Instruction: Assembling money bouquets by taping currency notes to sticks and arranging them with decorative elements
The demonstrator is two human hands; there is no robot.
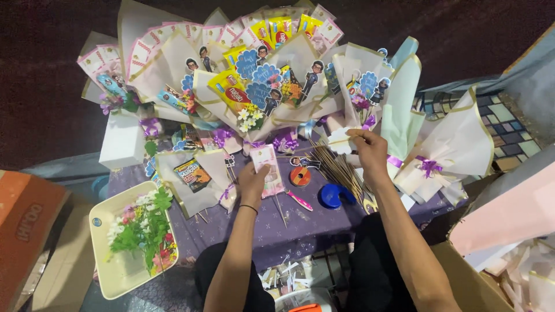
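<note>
I am in the middle of making a paper bouquet. My left hand [252, 184] is closed around a small pink and white packet [267, 162], held up over the purple cloth [300, 225]. My right hand [370, 151] pinches a little white paper shape [340, 140] on a thin stick — just above the bunch of sticks [338, 167]. I think I am fixing pieces onto sticks. Next I would need to bring both hands close and line the stick up with care — the finished bouquets [260, 75] wait behind.
</note>
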